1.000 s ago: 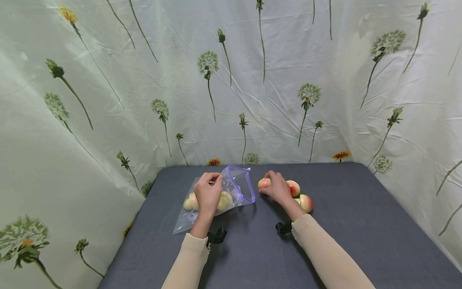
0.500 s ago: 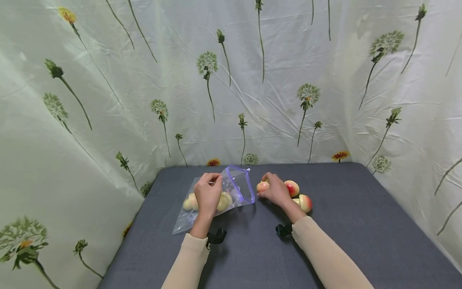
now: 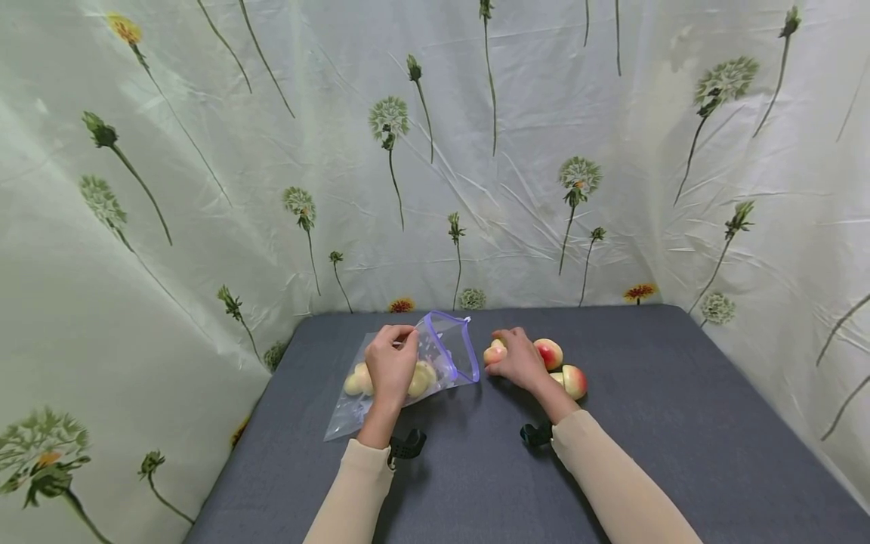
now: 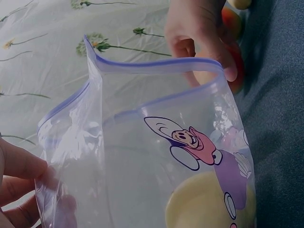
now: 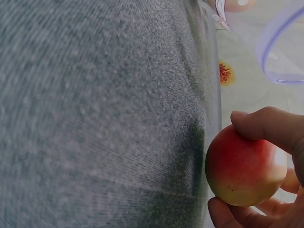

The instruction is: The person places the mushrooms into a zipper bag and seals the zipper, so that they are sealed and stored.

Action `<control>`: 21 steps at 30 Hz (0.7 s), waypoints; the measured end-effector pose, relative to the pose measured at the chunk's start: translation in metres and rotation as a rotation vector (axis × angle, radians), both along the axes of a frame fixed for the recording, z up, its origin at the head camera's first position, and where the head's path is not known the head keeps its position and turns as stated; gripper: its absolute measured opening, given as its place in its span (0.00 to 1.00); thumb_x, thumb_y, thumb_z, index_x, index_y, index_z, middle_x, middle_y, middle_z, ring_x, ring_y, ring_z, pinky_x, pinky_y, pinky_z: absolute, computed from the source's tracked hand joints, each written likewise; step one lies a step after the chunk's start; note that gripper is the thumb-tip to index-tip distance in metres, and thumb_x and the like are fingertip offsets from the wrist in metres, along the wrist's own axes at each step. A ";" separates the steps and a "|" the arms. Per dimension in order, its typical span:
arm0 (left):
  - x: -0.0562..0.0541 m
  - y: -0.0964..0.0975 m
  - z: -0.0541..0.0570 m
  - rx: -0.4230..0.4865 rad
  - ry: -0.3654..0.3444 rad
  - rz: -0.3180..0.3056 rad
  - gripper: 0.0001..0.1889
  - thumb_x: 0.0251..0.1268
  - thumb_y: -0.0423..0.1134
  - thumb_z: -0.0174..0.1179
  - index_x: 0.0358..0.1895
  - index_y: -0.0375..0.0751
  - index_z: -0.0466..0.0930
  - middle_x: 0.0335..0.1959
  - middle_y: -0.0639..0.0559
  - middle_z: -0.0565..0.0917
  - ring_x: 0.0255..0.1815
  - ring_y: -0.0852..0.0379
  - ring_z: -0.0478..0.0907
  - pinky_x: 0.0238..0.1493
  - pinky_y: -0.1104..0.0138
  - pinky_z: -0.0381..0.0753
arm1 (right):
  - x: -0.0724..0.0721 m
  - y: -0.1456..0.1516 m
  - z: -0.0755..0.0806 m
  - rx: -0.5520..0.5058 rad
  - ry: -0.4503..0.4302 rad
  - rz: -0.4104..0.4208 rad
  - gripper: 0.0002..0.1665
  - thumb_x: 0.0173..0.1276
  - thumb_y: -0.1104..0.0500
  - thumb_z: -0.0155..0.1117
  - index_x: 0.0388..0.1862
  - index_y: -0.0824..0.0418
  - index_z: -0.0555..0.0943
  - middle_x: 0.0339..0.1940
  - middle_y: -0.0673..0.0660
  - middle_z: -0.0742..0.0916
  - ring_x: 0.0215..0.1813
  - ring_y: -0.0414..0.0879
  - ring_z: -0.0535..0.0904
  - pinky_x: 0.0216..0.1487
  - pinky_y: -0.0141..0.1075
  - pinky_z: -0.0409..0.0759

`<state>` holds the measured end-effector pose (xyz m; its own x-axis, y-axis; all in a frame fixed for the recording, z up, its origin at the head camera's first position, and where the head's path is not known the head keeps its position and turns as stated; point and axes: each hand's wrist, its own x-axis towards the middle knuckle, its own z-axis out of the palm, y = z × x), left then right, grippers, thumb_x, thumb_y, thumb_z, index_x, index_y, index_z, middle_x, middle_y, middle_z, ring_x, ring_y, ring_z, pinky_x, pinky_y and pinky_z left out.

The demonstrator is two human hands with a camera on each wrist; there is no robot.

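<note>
My left hand [image 3: 392,368] pinches the upper side of a clear zip bag [image 3: 445,355] with a purple rim. In the left wrist view the bag [image 4: 142,166] gapes at the top and bears a cartoon print, and a pale yellow fruit [image 4: 199,202] shows through its wall. Several pale fruits [image 3: 421,378] lie inside it. Just right of the bag's mouth, my right hand [image 3: 519,359] grips a red and yellow peach [image 5: 247,166] between thumb and fingers, low over the table. Part of this peach is hidden by the hand in the head view.
Beside the right wrist, a red and yellow peach [image 3: 549,353] and another [image 3: 575,382] lie on the dark grey table [image 3: 469,483]; a pale piece peeks out by the forearm. A flower-printed curtain [image 3: 442,189] hangs behind the table and along its sides.
The right hand and its peach have shifted very slightly toward the bag, and the peach has turned a little in the fingers. The left hand and the bag stay in place.
</note>
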<state>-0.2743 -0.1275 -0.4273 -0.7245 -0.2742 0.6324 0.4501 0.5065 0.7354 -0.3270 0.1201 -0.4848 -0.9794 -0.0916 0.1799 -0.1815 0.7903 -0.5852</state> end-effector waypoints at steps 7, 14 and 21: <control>0.001 0.001 0.000 -0.011 0.010 0.006 0.03 0.64 0.34 0.69 0.34 0.41 0.90 0.30 0.55 0.84 0.30 0.58 0.81 0.35 0.62 0.82 | 0.003 0.000 0.003 -0.053 -0.007 -0.006 0.43 0.46 0.53 0.84 0.62 0.59 0.78 0.54 0.63 0.78 0.49 0.56 0.77 0.52 0.51 0.78; 0.001 0.001 0.000 -0.005 0.013 -0.001 0.03 0.63 0.34 0.69 0.34 0.40 0.90 0.30 0.54 0.84 0.30 0.57 0.81 0.36 0.60 0.82 | 0.007 0.002 0.005 -0.081 0.003 0.011 0.43 0.46 0.53 0.85 0.62 0.58 0.77 0.54 0.62 0.78 0.48 0.55 0.77 0.52 0.50 0.77; 0.001 0.001 0.000 -0.005 0.022 -0.009 0.03 0.63 0.33 0.69 0.35 0.38 0.90 0.30 0.53 0.85 0.30 0.56 0.81 0.36 0.60 0.82 | 0.011 0.006 0.006 -0.101 0.043 0.021 0.44 0.46 0.53 0.85 0.63 0.59 0.77 0.55 0.63 0.78 0.51 0.56 0.76 0.54 0.52 0.76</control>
<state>-0.2731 -0.1266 -0.4273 -0.7127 -0.2644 0.6497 0.4711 0.5058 0.7226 -0.3161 0.1263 -0.4786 -0.9686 -0.0912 0.2313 -0.2241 0.7235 -0.6529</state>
